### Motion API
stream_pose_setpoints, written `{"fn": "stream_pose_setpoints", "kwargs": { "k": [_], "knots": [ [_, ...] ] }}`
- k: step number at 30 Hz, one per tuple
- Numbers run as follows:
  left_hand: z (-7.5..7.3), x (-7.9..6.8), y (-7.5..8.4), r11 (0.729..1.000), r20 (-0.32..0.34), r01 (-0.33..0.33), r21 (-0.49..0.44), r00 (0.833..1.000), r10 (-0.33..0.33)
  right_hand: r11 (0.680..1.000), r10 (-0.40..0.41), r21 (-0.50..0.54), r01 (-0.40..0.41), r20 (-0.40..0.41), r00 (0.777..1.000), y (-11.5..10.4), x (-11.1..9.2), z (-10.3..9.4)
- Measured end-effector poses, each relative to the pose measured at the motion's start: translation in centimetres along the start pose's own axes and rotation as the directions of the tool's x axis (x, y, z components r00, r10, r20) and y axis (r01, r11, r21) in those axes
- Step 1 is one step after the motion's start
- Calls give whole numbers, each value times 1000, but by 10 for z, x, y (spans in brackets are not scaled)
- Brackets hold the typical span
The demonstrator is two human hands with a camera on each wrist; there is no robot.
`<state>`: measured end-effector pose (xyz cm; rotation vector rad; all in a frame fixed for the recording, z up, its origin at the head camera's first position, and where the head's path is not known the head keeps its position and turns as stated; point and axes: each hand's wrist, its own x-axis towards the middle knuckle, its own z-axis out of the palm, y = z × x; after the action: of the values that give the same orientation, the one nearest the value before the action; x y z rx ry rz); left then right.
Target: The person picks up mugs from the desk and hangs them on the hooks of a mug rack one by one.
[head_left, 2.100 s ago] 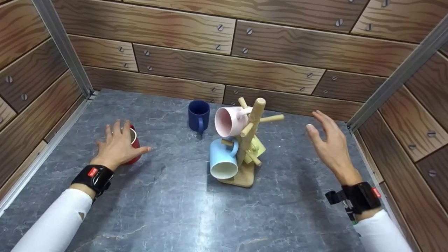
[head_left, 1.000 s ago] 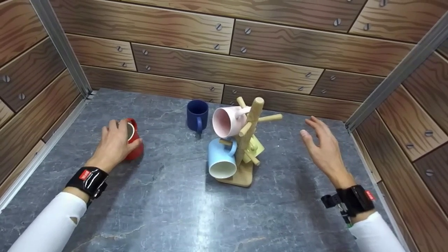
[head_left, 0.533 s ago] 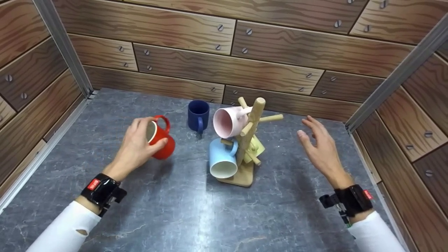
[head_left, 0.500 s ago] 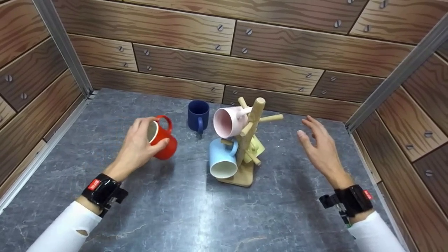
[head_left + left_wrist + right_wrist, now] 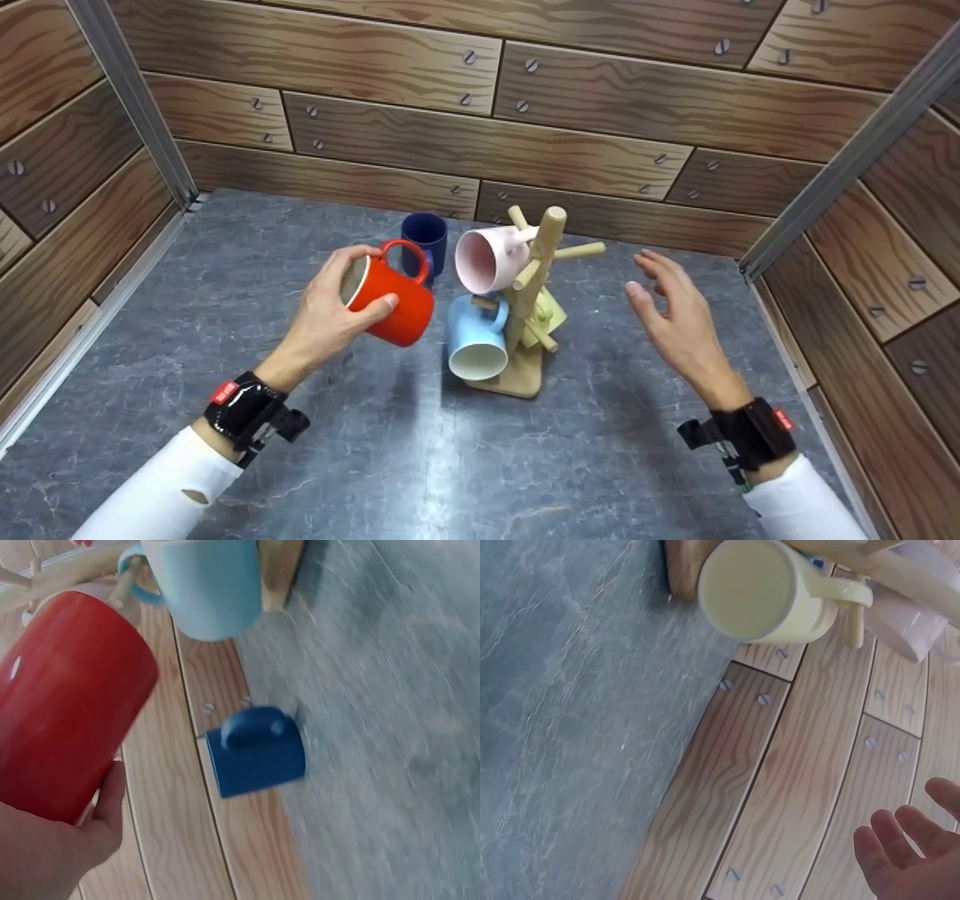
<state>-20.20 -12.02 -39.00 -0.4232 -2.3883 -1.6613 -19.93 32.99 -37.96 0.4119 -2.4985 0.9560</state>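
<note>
My left hand (image 5: 326, 307) grips a red mug (image 5: 401, 304) by its body near the rim, thumb on the near side. The mug is tilted, its white inside facing left and its handle pointing up and away. To its right stands a wooden mug tree (image 5: 545, 262). A pink mug (image 5: 487, 260) hangs on an upper peg, a light blue mug (image 5: 476, 337) on a lower one. On the far side hangs a pale yellow mug (image 5: 757, 592), mostly hidden in the head view. My right hand (image 5: 679, 322) hovers right of the tree, holding nothing, fingers relaxed.
A dark blue mug (image 5: 425, 236) stands upright on the grey marbled table (image 5: 360, 465) behind the red mug, which partly covers it. Wood-patterned panels (image 5: 390, 127) wall in the back and both sides.
My left hand first hovered over the red mug, then gripped and lifted it. It has carried the mug right toward the tree. My right hand has drifted slightly left.
</note>
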Motion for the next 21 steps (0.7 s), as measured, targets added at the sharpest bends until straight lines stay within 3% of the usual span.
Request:
{"fn": "stream_pose_setpoints", "kwargs": {
  "k": [5,11,16,21],
  "knots": [
    [10,0,6,992,43,-29,-121,998,35,999,-35,11,36,-38,999,-9,0,3],
    [24,0,8,974,91,-107,-201,988,127,995,-82,57,87,-73,994,-21,-4,8],
    [35,-1,10,953,101,-193,-233,970,221,986,-132,86,141,-104,986,-37,-7,14],
    [44,-3,12,931,120,-260,-258,947,298,965,-232,100,243,-115,966,-54,-9,25]
  ]
}}
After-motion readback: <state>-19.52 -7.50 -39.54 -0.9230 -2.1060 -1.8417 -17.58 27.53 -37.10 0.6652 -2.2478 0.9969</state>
